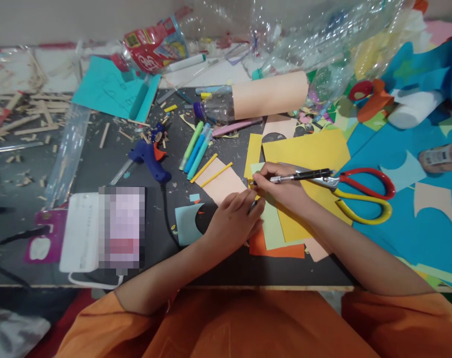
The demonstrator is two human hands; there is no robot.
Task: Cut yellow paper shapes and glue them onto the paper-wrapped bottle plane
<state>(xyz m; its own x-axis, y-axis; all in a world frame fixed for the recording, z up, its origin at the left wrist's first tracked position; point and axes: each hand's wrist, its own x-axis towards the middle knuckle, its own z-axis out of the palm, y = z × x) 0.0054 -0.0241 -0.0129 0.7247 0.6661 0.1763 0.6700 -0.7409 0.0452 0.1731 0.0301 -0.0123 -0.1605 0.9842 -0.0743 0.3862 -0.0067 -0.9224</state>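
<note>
My right hand (280,186) is closed around a pen (313,174) with a black and clear barrel. The pen slants with its tip down at the left, close to the fingers of my left hand (235,216). My left hand is curled over the left edge of the paper pile. Whatever its fingers grip is mostly hidden; a small dark bit shows between them. Beneath my hands lie a pale green sheet (272,228), a yellow sheet (308,154) and an orange sheet (276,248). Scissors (363,191) with red and yellow handles rest on the yellow sheet, right of the pen.
Left of my hands are a blue glue gun (147,156), several markers (198,151) and two thin yellow sticks (216,174). A paper-wrapped bottle (268,97) lies behind. White power bank (79,231) at left; blue paper (408,238) at right.
</note>
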